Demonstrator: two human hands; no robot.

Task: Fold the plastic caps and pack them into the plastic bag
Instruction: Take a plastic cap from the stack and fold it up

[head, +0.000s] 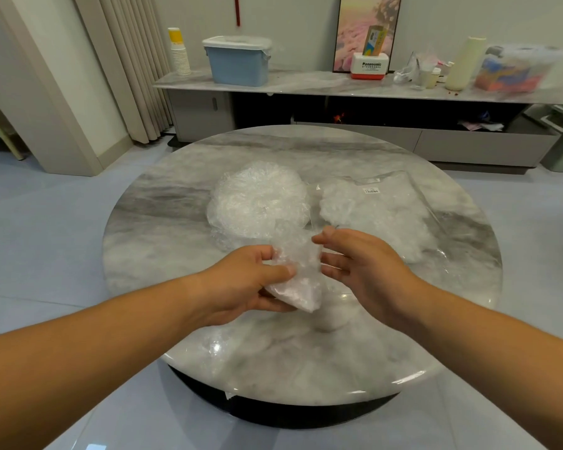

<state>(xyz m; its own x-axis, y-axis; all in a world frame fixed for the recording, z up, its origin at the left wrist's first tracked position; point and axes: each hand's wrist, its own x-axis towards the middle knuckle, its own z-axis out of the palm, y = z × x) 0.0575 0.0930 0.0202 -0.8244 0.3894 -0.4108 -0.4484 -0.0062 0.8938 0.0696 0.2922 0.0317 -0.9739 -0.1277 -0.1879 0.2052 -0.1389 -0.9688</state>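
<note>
One plastic cap (298, 280) is in work: the left hand (241, 280) grips it, thumb on top and fingers curled beneath, just above the round table (163, 228), near of centre. The right hand (361, 264) is open, fingers straight and relaxed, just beside the cap's right edge; contact cannot be confirmed. The cap appears gathered into a narrow wedge, so the fold is judged nearly complete. To finish it well, press trapped air out with the flat right palm toward the loose edge while the left-hand pinch holds the creases. The pile of unfolded caps (257, 203) lies beyond the hands; the plastic bag (381, 209), already holding caps, lies just beside it on the right. The bag's mouth cannot be made out; locate it first, then slide the cap in flat so the film does not spring open.
</note>
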